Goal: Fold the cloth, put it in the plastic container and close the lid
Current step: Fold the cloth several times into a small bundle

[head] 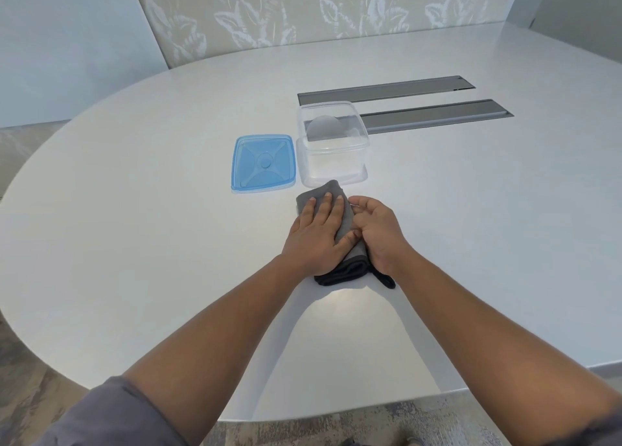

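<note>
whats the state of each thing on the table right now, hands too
cloth: folded, flat on the table, outside the container
container: open, upright, nothing in it
lid: off, lying beside the container
left hand: flat, pressing on the cloth
right hand: fingers curled at the cloth's edge

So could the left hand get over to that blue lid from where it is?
Probably yes: the left hand lies flat on the cloth, and only bare table separates it from the blue lid.

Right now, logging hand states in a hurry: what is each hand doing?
Left hand: open, fingers flat, pressing the cloth.
Right hand: fingers curled at the cloth's right edge; a grip cannot be told.
</note>
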A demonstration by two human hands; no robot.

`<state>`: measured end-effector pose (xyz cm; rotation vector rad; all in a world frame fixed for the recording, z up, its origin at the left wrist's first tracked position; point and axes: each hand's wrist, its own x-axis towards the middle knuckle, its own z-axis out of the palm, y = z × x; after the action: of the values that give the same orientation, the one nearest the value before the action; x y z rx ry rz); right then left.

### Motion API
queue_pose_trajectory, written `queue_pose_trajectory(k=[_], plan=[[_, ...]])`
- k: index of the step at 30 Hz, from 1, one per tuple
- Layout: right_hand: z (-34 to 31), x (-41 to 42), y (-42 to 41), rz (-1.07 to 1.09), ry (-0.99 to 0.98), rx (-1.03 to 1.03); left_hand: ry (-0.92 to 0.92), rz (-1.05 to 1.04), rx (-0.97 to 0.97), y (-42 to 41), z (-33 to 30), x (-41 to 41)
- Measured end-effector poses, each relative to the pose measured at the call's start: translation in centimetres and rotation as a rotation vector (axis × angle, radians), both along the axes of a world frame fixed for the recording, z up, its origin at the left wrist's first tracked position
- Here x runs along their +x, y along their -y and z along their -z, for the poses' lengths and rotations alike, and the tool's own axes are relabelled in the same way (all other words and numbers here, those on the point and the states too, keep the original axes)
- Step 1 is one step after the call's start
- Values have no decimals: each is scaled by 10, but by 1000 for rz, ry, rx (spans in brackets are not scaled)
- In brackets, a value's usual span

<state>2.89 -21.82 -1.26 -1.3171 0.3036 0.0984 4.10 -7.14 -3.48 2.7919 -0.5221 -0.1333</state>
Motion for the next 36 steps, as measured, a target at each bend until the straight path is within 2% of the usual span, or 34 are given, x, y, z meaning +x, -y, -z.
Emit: queue_pose_trajectory(k=[2,4,7,9,13,16,19,24,26,28,29,33,35,36], plan=[[-1,0,3,20,-24,147,-27,-12,-2,2,-2,1],[-5,2,6,9,-72,169,-54,-23,-4,4,-3,1],[-17,5,10,-131,-115,-251,-59,-17,39,5,-5,2],[-26,3,13,-229,-130,-415,-51,-6,70,4,-5,3],[-37,-3,29,-502,-137,-449,-37,-5,111,6,-5,3],[-43,-4,34,-663,-104,-562,-45,-15,119,7,-5,4],[-43,-3,34,-725,-80,-675,-51,-44,90,9,-3,3],[-42,2,47,-820,-47,-678,-29,-65,78,12,-3,4],[-42,6,52,-855,-43,-803,-7,-54,93,12,-3,3],[-38,10,55,-790,-37,-971,7,-41,121,10,-4,3],[-36,11,55,-693,-18,-1011,10,-37,136,11,-4,4],[-27,6,23,-264,174,-910,28,-19,183,14,-10,8],[-19,-2,-4,-171,231,-890,13,-1,207,14,-12,13],[-13,-5,-14,-169,258,-947,0,11,232,13,-13,16]])
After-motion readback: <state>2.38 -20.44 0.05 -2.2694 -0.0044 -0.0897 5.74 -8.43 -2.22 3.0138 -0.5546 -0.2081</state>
